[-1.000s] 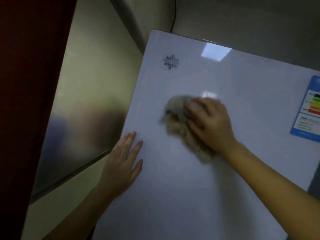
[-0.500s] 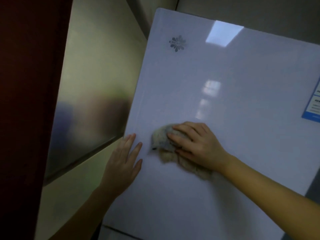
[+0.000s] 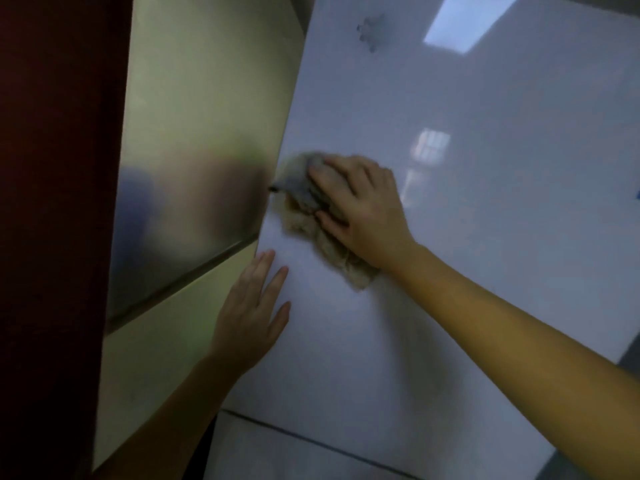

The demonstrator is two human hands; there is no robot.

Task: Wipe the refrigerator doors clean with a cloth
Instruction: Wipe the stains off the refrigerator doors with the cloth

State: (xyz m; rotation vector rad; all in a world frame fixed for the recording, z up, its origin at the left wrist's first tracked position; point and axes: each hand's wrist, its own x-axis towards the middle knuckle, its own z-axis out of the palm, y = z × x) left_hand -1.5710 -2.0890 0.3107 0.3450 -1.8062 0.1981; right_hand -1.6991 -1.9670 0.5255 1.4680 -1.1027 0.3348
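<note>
Right hand [image 3: 360, 209] is on the beige cloth [image 3: 313, 233], fingers [image 3: 332, 174] bent close together over the bunched top, thumb tucked against it, pressing it to the white upper refrigerator door [image 3: 485, 254]. The cloth pokes out past the fingertips right at the door's left edge and trails out under the heel of the hand. Left hand [image 3: 249, 317] lies flat on the same door, fingers straight and slightly spread, tips pointing up, just short of the cloth and not touching it. Beyond those fingers' outer side, a brushed metal panel [image 3: 194, 150]. Below the wrist, the seam and the lower door [image 3: 277, 455].
</note>
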